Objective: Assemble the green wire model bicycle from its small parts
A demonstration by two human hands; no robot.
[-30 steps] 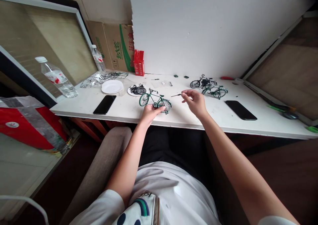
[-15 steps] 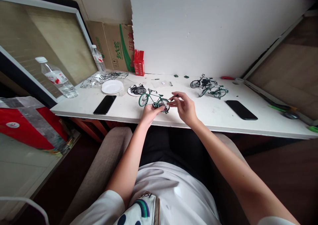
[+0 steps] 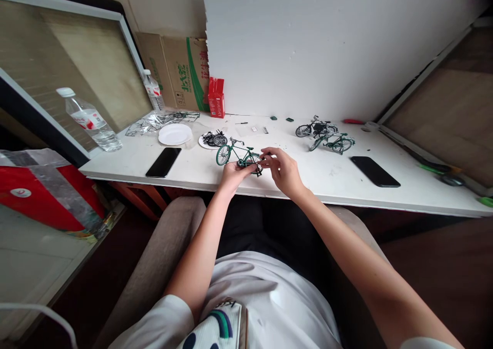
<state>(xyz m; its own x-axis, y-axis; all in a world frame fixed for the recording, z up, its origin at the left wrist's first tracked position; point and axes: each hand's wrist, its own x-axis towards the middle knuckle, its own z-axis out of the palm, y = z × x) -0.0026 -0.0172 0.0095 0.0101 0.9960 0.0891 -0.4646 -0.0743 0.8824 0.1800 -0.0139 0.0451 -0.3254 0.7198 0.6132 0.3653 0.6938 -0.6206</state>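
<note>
A small green model bicycle (image 3: 239, 153) is held upright near the table's front edge, its front wheel pointing left. My left hand (image 3: 234, 177) grips it from below around the rear wheel, with the thumb laid along the wheel's lower part. At the back of that wheel is my right hand (image 3: 283, 169), its fingertips pinched together on a small dark piece (image 3: 267, 155). The exact shape of this piece is too small to tell. Two more model bicycles, a black one (image 3: 318, 128) and a green one (image 3: 335, 142), stand to the right.
Dark wheels and parts lie on a small plate (image 3: 201, 142). Left of it are a white plate (image 3: 174, 134), a phone (image 3: 164, 162) and bottles (image 3: 92, 120). A red box (image 3: 216, 98) stands behind; another phone (image 3: 375, 171) lies at the right of the white table (image 3: 323, 184).
My right hand has moved slightly left and down, closer to the bicycle's rear wheel. My left hand keeps its hold, and the bicycle is almost unmoved.
</note>
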